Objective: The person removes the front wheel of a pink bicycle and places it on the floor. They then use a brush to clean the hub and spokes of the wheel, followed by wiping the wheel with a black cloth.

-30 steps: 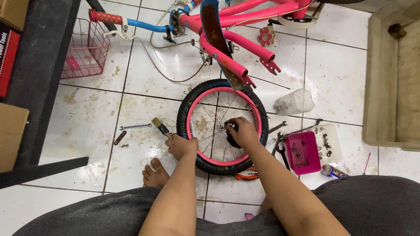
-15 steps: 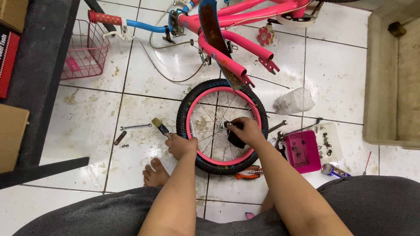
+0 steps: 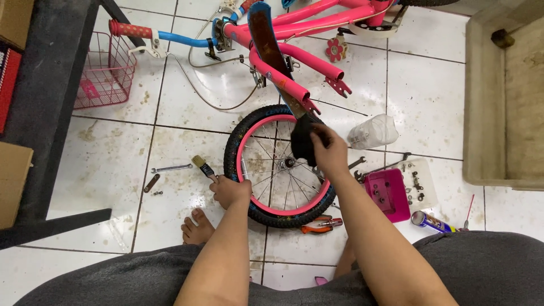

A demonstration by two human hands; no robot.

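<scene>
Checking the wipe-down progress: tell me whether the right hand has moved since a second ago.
Yes. The right hand, holding a dark cloth, has moved up from the wheel hub toward the pink fork.

We see a floor of white glazed tiles (image 3: 102, 164) with dark grout lines and many brown dirt stains. The light is even and reflects softly on the tiles. At the left stands a dark table (image 3: 54, 85), and its foot bar lies across the floor. Brown cardboard boxes (image 3: 12, 181) are beside it. At the right edge is a low concrete basin (image 3: 487, 96) with thick beige walls.
</scene>
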